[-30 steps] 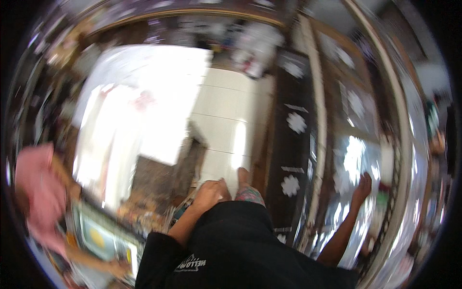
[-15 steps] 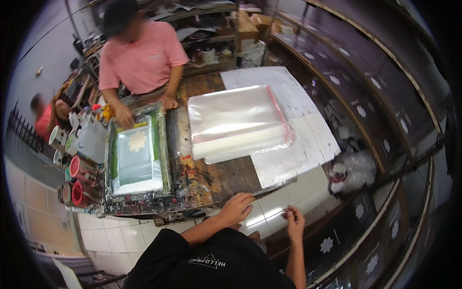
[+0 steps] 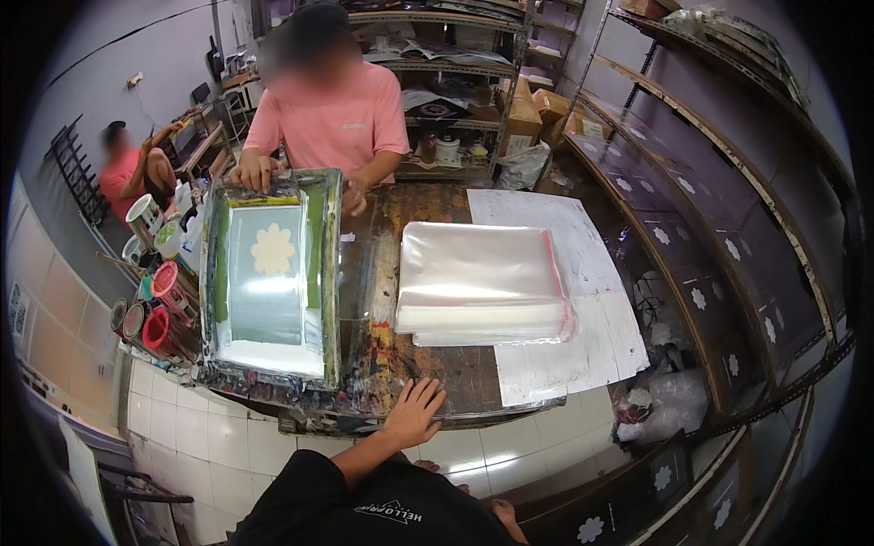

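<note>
"At the near edge of the counter (image 3: 460,382): left grip (image 3: 416,414)?"

"Resting, fingers loosely spread, holding nothing. Right grip (image 3: 506,513), low beside black shirt (image 3: 314,496): cannot tell."

"Outward?"

"Clear bags (image 3: 478,278) stacked on it, partly over white sheet (image 3: 592,309); framed screen (image 3: 271,291) to their left. Writing: white lettering, black shirt; small print, pink shirt (image 3: 323,114)."

Shelving racks (image 3: 446,65) stand near lilac walls (image 3: 100,82) and white-tiled floor (image 3: 228,441).
</note>
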Motion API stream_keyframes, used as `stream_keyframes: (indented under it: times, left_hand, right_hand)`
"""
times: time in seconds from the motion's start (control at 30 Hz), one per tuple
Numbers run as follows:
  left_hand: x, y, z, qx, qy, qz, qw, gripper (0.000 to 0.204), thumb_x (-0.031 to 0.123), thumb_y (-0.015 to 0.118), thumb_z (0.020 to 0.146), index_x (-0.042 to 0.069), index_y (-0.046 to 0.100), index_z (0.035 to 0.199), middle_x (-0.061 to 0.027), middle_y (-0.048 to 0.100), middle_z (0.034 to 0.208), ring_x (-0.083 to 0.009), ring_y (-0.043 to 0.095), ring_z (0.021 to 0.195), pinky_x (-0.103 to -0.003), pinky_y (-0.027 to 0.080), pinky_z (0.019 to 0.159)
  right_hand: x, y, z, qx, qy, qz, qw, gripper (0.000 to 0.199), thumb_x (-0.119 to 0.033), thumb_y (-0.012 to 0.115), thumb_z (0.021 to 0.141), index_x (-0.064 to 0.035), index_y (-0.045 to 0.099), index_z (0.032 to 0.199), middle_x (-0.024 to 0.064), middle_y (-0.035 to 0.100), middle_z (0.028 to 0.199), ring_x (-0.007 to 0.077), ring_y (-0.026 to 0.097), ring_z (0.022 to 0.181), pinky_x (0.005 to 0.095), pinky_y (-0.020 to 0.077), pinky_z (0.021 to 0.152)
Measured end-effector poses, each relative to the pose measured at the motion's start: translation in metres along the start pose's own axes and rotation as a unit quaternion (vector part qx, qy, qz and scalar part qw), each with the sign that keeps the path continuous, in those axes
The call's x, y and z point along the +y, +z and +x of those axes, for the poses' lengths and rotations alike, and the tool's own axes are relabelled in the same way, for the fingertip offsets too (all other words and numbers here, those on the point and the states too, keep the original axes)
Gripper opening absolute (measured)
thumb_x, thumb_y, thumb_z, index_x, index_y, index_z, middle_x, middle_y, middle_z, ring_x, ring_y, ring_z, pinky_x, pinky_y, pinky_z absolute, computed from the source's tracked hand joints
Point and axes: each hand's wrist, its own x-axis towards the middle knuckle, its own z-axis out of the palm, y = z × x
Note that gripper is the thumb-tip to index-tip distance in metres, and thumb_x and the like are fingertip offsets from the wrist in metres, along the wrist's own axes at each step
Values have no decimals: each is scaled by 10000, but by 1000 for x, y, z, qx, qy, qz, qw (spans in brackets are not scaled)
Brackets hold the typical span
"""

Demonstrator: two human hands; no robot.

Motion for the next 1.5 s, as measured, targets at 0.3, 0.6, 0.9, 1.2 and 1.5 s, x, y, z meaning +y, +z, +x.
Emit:
stream_keyframes:
  times: [0.3,0.6,0.9,1.2,1.5]
  left_hand:
    - [1,-1,0,0,-8,14,1000,709,366,686,867,36,445,1446,-208,361,1539,-373,272,1463,-546,183,1207]
    - [-4,1,0,40,-13,-70,997,625,346,668,888,31,502,1402,-191,409,1511,-364,306,1449,-523,191,1213]
    - [0,-71,30,236,-52,-125,962,607,150,724,832,-5,508,1377,-232,450,1456,-425,371,1396,-542,273,1169]
    - [-36,-115,131,118,-22,278,953,775,203,688,831,20,354,1507,-244,355,1542,-416,295,1452,-642,152,1190]
    - [-12,-93,133,133,125,199,963,414,170,619,889,-35,612,1248,-181,527,1415,-363,459,1327,-659,272,1128]
  right_hand:
    - [41,-33,23,33,-8,185,982,220,-41,624,889,59,614,1085,156,636,851,264,648,778,394,573,709]
    - [41,-12,62,18,-121,21,992,292,-56,621,903,59,605,1172,153,666,891,235,653,756,341,553,685]
    - [-13,-9,-10,26,-27,50,998,302,-27,617,903,55,610,1194,157,696,952,243,701,855,341,565,753]
    - [20,-15,4,63,-29,111,991,340,-50,642,855,68,624,1174,209,699,964,270,706,813,347,577,703]
    - [70,11,43,95,-122,111,982,118,-141,632,967,-24,630,974,86,660,854,190,646,733,317,544,647]
